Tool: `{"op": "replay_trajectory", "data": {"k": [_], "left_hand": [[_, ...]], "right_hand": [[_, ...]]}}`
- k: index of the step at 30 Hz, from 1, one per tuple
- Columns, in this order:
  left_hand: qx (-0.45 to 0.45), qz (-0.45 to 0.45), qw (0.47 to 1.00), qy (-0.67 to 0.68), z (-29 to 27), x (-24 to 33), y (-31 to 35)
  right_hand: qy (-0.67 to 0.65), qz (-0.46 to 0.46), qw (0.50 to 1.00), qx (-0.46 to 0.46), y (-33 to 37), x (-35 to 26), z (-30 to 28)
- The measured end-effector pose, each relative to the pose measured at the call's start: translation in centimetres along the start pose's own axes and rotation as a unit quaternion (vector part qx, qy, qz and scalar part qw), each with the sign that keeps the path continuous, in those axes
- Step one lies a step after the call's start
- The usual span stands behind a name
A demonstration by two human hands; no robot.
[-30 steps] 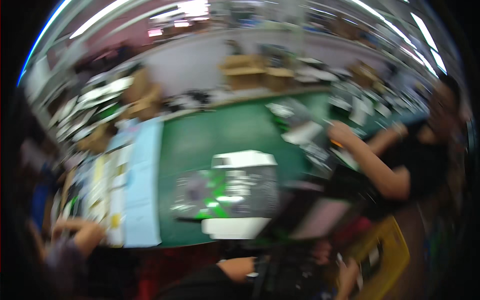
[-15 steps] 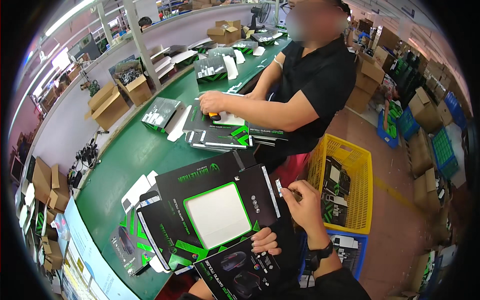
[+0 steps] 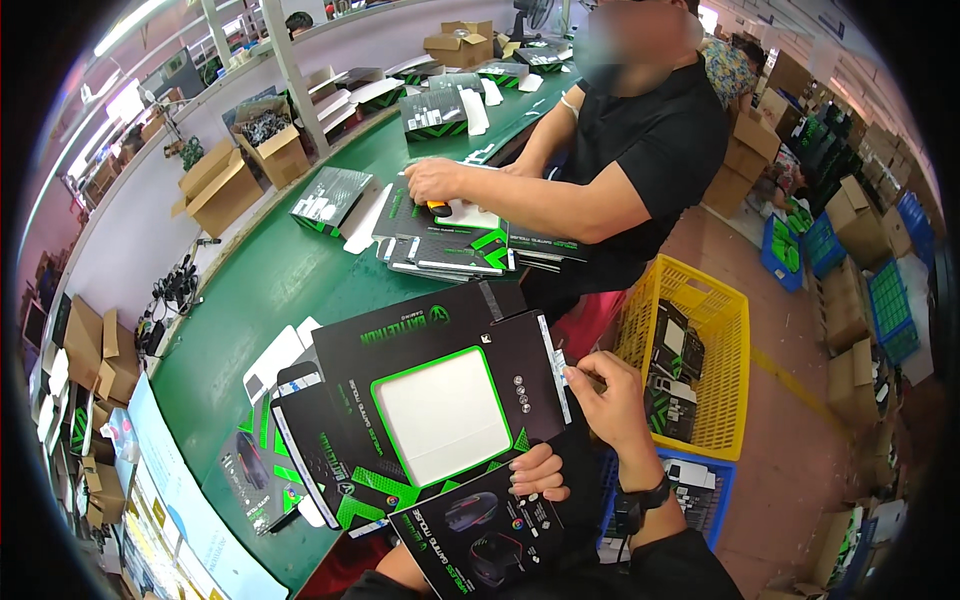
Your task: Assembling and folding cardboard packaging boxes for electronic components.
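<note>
Black carton (image 3: 440,415) now lies closer to the right hand (image 3: 612,400).

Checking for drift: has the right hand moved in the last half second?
No, not noticeably: against the yellow crate, the right hand keeps its place, just left of it.

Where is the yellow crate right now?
In the head view, the yellow crate is right of centre, past the right hand and beyond the blue crate.
</note>
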State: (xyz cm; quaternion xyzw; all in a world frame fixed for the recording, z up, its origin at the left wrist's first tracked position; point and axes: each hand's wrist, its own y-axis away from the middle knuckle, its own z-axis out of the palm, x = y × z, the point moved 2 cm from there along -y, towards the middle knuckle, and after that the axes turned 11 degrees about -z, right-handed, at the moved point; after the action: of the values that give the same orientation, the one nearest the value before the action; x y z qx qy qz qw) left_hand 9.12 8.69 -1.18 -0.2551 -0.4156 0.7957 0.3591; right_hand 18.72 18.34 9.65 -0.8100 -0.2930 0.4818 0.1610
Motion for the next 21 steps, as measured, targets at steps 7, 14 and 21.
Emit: {"op": "replay_trajectory", "data": {"k": [7, 14, 21], "left_hand": [[0.006, 0.011, 1.0, -0.001, 0.2, -0.1, 0.1], [0.002, 0.003, 1.0, -0.009, 0.3, 0.2, -0.1], [0.002, 0.006, 1.0, 0.005, 0.1, -0.4, 0.2]], "right_hand": [[0.028, -0.011, 0.999, -0.032, 0.2, -1.2, -0.4], [-0.007, -0.007, 1.0, 0.029, 0.1, 0.3, -1.1], [-0.012, 0.024, 1.0, -0.01, -0.1, -0.8, 0.0]]}}
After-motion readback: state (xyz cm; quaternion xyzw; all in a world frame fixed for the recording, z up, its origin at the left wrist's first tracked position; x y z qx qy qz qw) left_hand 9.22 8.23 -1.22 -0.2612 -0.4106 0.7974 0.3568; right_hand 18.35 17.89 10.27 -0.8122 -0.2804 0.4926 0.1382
